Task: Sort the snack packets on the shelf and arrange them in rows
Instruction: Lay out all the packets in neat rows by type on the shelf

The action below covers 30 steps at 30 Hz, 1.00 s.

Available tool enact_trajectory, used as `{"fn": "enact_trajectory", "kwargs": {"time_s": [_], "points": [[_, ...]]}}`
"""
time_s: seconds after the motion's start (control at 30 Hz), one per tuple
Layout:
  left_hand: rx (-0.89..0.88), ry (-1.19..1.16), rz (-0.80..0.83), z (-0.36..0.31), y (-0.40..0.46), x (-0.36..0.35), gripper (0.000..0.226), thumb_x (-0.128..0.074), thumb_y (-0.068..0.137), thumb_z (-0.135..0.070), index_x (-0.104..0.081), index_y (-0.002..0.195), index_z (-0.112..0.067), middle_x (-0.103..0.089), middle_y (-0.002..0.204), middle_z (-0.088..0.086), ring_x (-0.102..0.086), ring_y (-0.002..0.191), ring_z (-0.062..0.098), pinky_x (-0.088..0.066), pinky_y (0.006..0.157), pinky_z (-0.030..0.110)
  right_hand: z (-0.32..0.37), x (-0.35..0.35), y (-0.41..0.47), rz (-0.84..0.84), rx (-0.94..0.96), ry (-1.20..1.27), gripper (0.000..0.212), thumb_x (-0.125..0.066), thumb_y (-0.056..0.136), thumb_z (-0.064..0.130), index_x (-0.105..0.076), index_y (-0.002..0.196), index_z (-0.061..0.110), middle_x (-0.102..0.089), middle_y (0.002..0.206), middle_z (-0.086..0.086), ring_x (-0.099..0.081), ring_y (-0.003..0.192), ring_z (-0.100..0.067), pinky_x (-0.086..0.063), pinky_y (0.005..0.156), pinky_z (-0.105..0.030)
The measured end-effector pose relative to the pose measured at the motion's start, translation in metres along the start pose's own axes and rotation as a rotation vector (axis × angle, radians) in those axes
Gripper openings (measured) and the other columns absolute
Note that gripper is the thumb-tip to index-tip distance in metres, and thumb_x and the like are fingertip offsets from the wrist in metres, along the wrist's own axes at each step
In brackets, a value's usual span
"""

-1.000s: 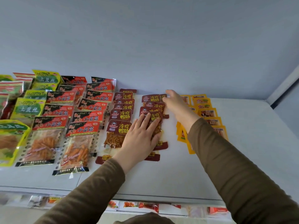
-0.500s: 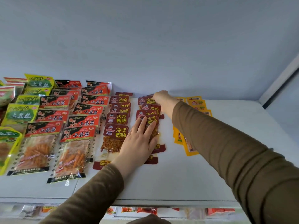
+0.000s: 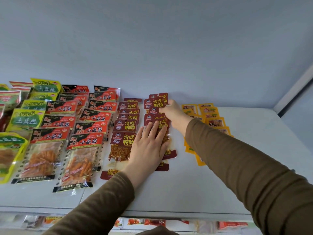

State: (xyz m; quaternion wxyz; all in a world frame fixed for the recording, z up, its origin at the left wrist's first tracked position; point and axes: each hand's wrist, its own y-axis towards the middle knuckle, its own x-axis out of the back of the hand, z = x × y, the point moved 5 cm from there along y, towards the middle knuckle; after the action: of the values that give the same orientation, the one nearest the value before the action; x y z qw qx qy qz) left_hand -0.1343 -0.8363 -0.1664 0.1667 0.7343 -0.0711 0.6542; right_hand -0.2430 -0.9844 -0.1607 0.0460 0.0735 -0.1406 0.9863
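Dark-red snack packets lie in two overlapping rows on the white shelf [image 3: 194,192]. My left hand [image 3: 149,146] presses flat, fingers straight, on the front packets of the right-hand dark-red row [image 3: 166,153]. My right hand [image 3: 171,112] reaches to the back of that row and pinches a dark-red packet [image 3: 155,102], lifting its top edge off the pile. The other dark-red row [image 3: 126,126] lies just left of my left hand. Yellow packets [image 3: 214,122] form rows to the right, partly hidden by my right forearm.
Red-and-black packets [image 3: 88,128] fill two rows to the left, and green-yellow packets [image 3: 25,119] lie beyond them at the far left. The grey back wall stands right behind the rows. More packets show on a lower shelf [image 3: 152,223] below the front edge.
My right hand has curled round a dark-red packet at the back of the row and raised it. My left hand has stayed pressed on the front packets.
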Motion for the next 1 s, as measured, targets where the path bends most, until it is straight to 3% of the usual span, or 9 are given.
{"fn": "enact_trajectory", "kwargs": {"time_s": [0.07,0.2,0.3,0.43,0.57,0.63,0.77,0.87,1.0], "points": [[-0.008,0.001,0.007,0.0,-0.002,0.004,0.064,-0.007,0.106,-0.06,-0.02,0.162,-0.032,-0.02,0.17,-0.001,-0.01,0.158,0.022,-0.003,0.129,0.046,-0.002,-0.001,0.001,-0.015,-0.004,0.049,0.035,-0.062,0.096,0.004,-0.052,0.128,0.009,-0.065,0.117,-0.013,-0.066,0.103,-0.029,-0.058,0.085,-0.044],[-0.047,-0.056,0.073,-0.002,-0.016,0.007,0.07,-0.011,0.1,-0.071,-0.018,0.161,-0.038,-0.014,0.171,-0.006,-0.005,0.159,0.016,0.011,0.126,0.045,-0.008,-0.001,0.005,-0.005,-0.025,0.085,0.03,-0.061,0.097,0.008,-0.053,0.126,0.01,-0.065,0.113,-0.012,-0.067,0.098,-0.026,-0.058,0.073,-0.038],[-0.073,-0.142,0.183,0.004,-0.025,0.011,0.089,-0.01,0.087,-0.089,-0.002,0.162,-0.042,0.005,0.171,-0.009,0.013,0.157,0.012,0.021,0.122,0.041,-0.01,-0.003,0.007,0.011,-0.031,0.105,0.029,-0.06,0.098,0.006,-0.053,0.125,0.01,-0.066,0.109,-0.01,-0.066,0.092,-0.022,-0.053,0.064,-0.032],[-0.218,-0.152,0.387,0.023,-0.037,0.016,0.117,-0.039,0.07,-0.1,0.026,0.153,-0.05,0.034,0.161,-0.017,0.044,0.141,0.0,0.035,0.107,0.028,-0.012,-0.004,0.008,0.023,-0.026,0.086,0.025,-0.06,0.098,0.007,-0.053,0.122,0.012,-0.066,0.109,-0.008,-0.066,0.093,-0.021,-0.049,0.061,-0.029],[-0.279,-0.096,0.444,0.032,-0.042,0.013,0.118,-0.051,0.073,-0.091,0.024,0.154,-0.049,0.032,0.162,-0.019,0.04,0.143,0.001,0.034,0.107,0.027,-0.015,-0.002,0.011,0.026,-0.018,0.075,0.023,-0.06,0.099,0.007,-0.052,0.12,0.013,-0.064,0.109,-0.008,-0.064,0.091,-0.019,-0.05,0.065,-0.03],[-0.305,-0.09,0.355,0.029,-0.038,0.015,0.108,-0.049,0.081,-0.085,0.017,0.158,-0.046,0.019,0.167,-0.017,0.028,0.151,0.003,0.029,0.112,0.03,-0.016,-0.002,0.011,0.029,-0.026,0.087,0.023,-0.059,0.099,0.008,-0.052,0.12,0.014,-0.065,0.109,-0.008,-0.065,0.09,-0.018,-0.051,0.064,-0.031],[-0.267,-0.065,0.118,0.027,-0.029,0.024,0.078,-0.05,0.099,-0.059,-0.009,0.162,-0.04,-0.019,0.169,-0.011,-0.012,0.157,0.013,0.006,0.124,0.037,-0.016,0.001,0.012,0.026,-0.036,0.055,0.023,-0.061,0.098,0.013,-0.053,0.119,0.017,-0.065,0.106,-0.006,-0.066,0.093,-0.022,-0.053,0.068,-0.034],[-0.23,-0.085,0.052,0.021,-0.028,0.027,0.061,-0.051,0.104,-0.038,-0.025,0.16,-0.04,-0.03,0.166,-0.009,-0.027,0.154,0.016,-0.011,0.128,0.043,-0.017,0.001,0.014,0.035,-0.046,0.063,0.026,-0.062,0.098,0.013,-0.053,0.123,0.015,-0.065,0.109,-0.008,-0.066,0.095,-0.024,-0.056,0.075,-0.038],[-0.13,-0.284,-0.188,0.023,-0.034,0.047,0.055,-0.06,0.1,-0.022,-0.046,0.152,-0.033,-0.048,0.155,-0.008,-0.044,0.145,0.017,-0.042,0.116,0.052,-0.016,0.0,0.014,0.047,-0.031,0.094,0.025,-0.062,0.097,0.01,-0.054,0.12,0.015,-0.067,0.108,-0.008,-0.068,0.095,-0.025,-0.059,0.079,-0.042]]}}
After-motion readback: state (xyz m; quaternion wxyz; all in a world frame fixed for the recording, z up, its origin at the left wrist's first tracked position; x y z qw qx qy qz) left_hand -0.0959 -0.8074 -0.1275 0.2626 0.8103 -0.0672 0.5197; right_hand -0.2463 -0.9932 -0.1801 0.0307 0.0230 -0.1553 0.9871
